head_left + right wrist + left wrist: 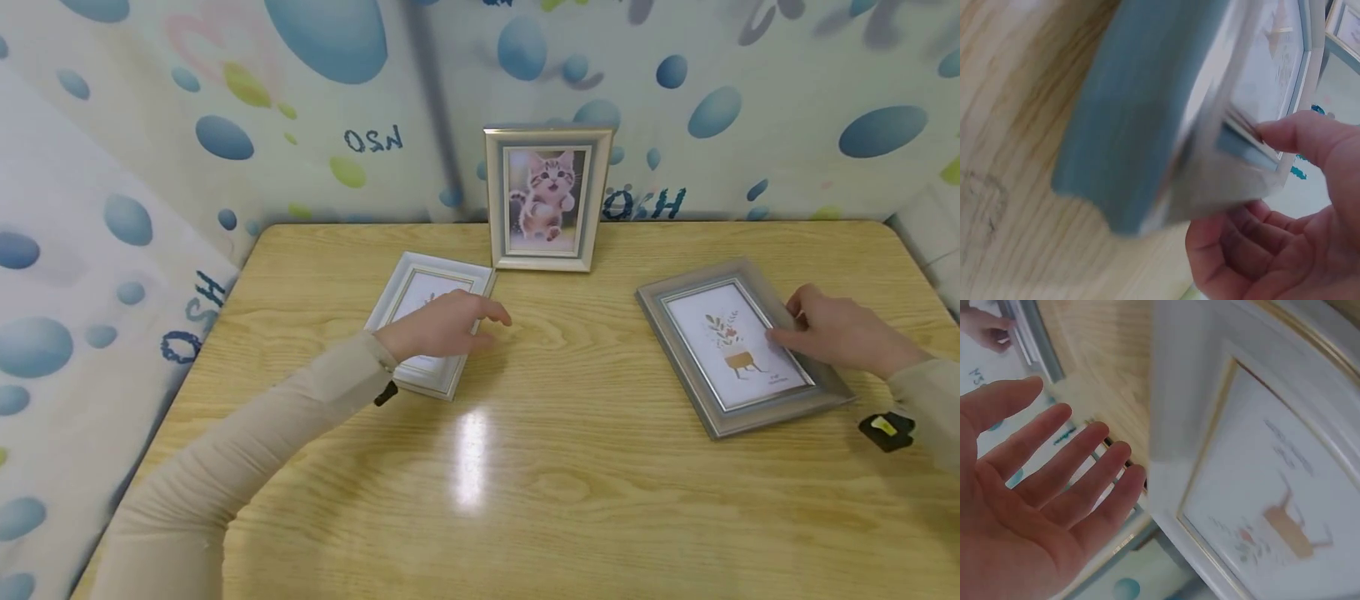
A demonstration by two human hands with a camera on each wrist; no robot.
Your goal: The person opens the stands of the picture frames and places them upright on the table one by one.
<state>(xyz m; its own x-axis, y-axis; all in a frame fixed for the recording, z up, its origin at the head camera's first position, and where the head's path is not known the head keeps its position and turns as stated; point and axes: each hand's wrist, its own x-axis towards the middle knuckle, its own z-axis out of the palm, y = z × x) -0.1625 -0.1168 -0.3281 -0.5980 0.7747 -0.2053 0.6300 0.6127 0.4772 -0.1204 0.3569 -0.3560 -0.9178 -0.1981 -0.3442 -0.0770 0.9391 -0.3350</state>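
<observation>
My right hand (840, 329) grips the right border of a grey-brown picture frame (693, 392) with a flower-pot print. In the right wrist view the thumb presses the front while the curled fingers (1207, 250) are behind the edge. That frame is tilted, one side raised. My left hand (438, 325) hovers over a white picture frame (435, 383) and holds nothing; its spread fingers (1091, 434) show in the left wrist view, beside the frame's border. The white frame has a thin gold inner line and a similar print. At the back, a champagne-coloured picture frame (543, 262) with a kitten picture stands upright.
The wooden table (570, 483) carries all three frames. Its back edge meets a wall (300, 183) patterned with blue and green bubbles and lettering. Another wall rises along the left side. Black wrist devices (887, 431) hang below both cuffs.
</observation>
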